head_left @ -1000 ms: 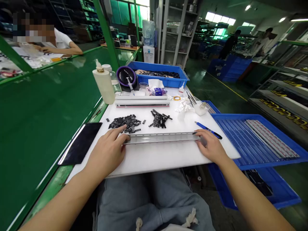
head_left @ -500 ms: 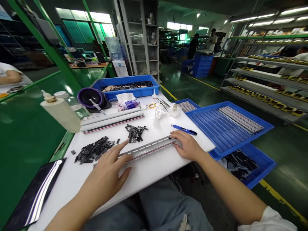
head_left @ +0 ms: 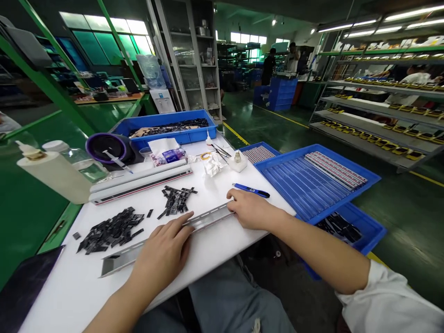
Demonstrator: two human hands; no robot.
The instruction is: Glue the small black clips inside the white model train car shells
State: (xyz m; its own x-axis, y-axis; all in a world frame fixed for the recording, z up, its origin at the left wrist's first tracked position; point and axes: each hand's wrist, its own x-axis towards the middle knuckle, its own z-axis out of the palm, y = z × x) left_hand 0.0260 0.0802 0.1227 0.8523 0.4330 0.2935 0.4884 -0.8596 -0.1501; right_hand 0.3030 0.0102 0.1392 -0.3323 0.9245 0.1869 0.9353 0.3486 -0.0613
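A long grey channel strip point(head_left: 211, 219) with slots along its far edge lies slantwise on the white work board. My left hand point(head_left: 164, 247) is closed over its middle, thumb on the near side and fingers across the top. At its right end, my right hand point(head_left: 250, 210) pinches the strip with bent fingers. A small dark piece sits inside the strip's left end. Just beyond are a pile of small black pieces point(head_left: 109, 231) and a smaller heap of black clips point(head_left: 176, 200). A blue pen point(head_left: 251, 190) rests beyond my right hand.
Finished-looking white strips point(head_left: 142, 185), a syringe point(head_left: 118, 161), a tissue pack point(head_left: 169, 155) and a cream bottle point(head_left: 53, 173) stand at the back left. A blue bin point(head_left: 163, 137) holds black parts. Blue trays point(head_left: 294, 189) sit to the right, beside shelving point(head_left: 374, 125).
My left hand has closed down onto the strip, its fingers no longer spread. The strip now shows its open inside, turned upward. My head view has shifted right.
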